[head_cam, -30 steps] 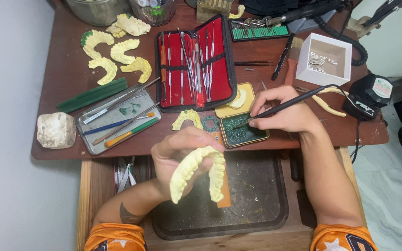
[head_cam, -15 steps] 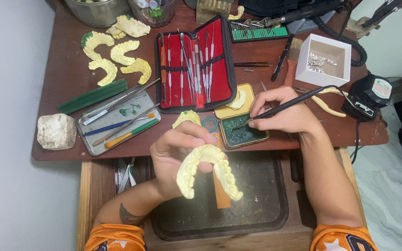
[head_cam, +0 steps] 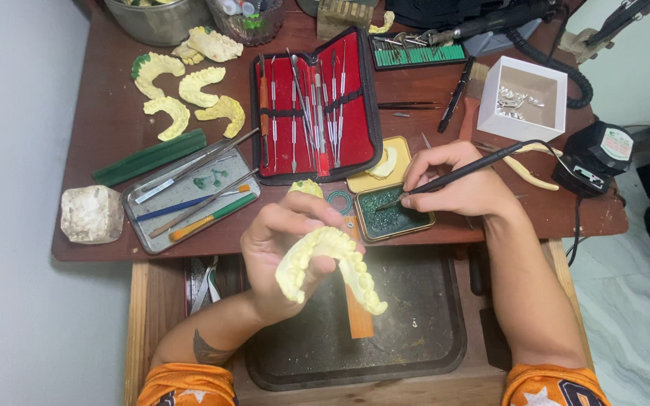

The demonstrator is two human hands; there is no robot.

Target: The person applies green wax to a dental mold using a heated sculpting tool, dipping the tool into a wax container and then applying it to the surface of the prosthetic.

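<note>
So the pale yellow dental cast sits in the left hand, held up over the dark tray in the pulled-out drawer, teeth side facing up toward the camera. Fingers are curled around the arch, thumb pressed on one side and the rest wrapped behind it.

The right hand has its fingers pinched together on a black corded pen tool, held like a pencil, with the tip down in the small tin of green wax at the table's front edge.

Right behind that is a red-lined instrument case lying open, full of metal tools. To the left there's a metal tray with pencils and picks, a white stone block, and a bunch of spare yellow casts. A white box sits at the right.
</note>
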